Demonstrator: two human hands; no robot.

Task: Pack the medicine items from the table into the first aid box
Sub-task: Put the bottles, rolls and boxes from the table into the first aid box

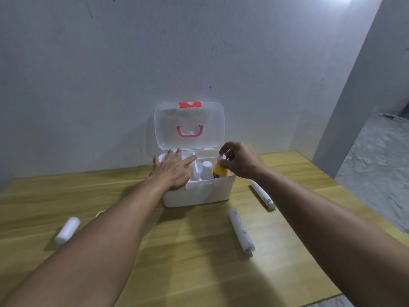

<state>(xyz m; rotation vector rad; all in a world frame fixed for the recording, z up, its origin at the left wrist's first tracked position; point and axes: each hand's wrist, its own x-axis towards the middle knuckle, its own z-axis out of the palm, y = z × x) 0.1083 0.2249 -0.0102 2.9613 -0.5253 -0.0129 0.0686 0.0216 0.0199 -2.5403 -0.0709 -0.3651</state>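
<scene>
right hand grip pinches the yellow bottle cap, lowering it upright; left hand, fingers spread, steadies the first aid box.

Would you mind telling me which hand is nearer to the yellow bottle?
Right. The right hand holds the yellow bottle by its cap over the box; the left hand rests flat on the box's left side.

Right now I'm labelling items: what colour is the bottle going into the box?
Yellow-orange body with a white cap, on the bottle; the head view shows it.
</scene>
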